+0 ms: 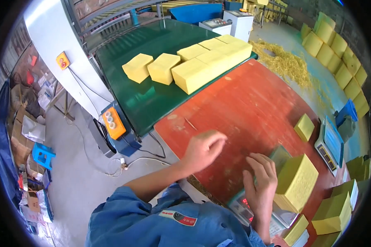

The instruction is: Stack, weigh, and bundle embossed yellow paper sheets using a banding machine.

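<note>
Over the red tabletop (245, 105) hovers my left hand (204, 151), its fingers curled in and nothing visible in them. My right hand (260, 179) has thumb and fingers apart and holds nothing. It is above a digital scale (240, 208) with a lit red display. Just right of that hand, a thick block of yellow paper sheets (299, 177) stands on the scale, seemingly apart from my fingers. A smaller yellow stack (296, 230) lies close to the scale's near right side.
A green conveyor belt (132, 107) carries several yellow paper blocks (210, 61). On the table's right sit a second scale (332, 144), a small yellow block (304, 127) and more stacks (332, 214). An orange button box (113, 123) stands by the belt; cables cross the floor.
</note>
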`<state>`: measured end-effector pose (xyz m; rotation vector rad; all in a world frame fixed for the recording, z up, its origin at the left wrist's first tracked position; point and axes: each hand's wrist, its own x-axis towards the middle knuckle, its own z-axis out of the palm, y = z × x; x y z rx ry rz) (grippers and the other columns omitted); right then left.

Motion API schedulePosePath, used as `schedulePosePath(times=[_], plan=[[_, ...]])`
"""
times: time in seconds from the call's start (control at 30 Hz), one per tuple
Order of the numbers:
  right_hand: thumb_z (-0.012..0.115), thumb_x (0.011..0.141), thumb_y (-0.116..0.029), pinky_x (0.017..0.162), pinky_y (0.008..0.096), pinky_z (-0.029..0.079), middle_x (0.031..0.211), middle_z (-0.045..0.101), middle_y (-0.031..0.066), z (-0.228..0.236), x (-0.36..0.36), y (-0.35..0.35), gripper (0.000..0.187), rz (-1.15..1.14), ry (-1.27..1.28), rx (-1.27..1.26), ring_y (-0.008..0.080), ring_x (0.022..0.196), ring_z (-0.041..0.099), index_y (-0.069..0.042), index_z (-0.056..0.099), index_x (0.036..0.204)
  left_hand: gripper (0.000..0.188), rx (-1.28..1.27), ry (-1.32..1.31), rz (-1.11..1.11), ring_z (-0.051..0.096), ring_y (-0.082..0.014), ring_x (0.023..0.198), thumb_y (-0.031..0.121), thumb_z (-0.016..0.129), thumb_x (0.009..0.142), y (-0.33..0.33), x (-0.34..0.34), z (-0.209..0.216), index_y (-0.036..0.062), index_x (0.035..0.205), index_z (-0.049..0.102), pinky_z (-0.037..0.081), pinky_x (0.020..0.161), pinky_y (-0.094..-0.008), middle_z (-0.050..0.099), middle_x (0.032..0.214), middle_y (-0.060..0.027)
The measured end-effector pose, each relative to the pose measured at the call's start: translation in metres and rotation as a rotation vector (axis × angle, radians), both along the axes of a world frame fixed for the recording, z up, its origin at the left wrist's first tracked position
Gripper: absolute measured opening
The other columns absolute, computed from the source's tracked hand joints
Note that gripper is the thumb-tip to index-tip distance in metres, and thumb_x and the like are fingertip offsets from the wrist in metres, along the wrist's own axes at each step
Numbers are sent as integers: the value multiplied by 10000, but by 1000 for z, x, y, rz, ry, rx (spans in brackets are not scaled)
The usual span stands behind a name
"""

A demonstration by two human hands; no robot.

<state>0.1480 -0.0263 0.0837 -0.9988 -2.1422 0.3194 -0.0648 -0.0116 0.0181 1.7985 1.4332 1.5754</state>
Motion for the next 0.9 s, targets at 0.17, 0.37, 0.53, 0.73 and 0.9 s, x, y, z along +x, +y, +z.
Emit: schedulePosePath(times=[0.17,0.37,0.53,0.73,0.9], plan=[[694,758,-30,908,430,492,1094,653,176,-29,-139,83,281,123,-54,51,359,1052,605,9,669,1035,520,49,386,462,567,-335,1139,231,748,799,105,-160,-26,0,1225,560,473,946,-428,565,1263,-201],[632,808,-55,740,450,502,882,648,166,-57,-301,241,112,271,-2,162,362,848,613,-13,632,911,1015,-181,620,516,335,-433,1378,475,756,741,218,-249,-59,-44,1465,269,293,1130,-499,339,1483,-277],[536,887,-202,735,438,523,870,670,158,-86,-411,366,211,408,-241,163,355,856,644,-35,665,896,986,-220,605,513,316,-435,1375,424,784,706,242,-251,-82,-27,1440,305,291,1119,-501,348,1459,-263],[480,892,-261,773,419,539,978,711,115,-108,-453,407,311,362,-994,31,290,944,675,-86,737,915,1002,-244,577,430,340,-436,1341,337,838,644,237,-257,-85,-13,1415,302,317,1089,-508,349,1435,-260],[429,915,-342,870,452,515,1097,699,163,-100,-433,388,424,246,-932,-369,335,1049,654,-65,741,991,1027,-73,668,165,356,-465,1310,322,834,641,215,-273,-83,-72,1415,285,316,1094,-529,344,1431,-265]])
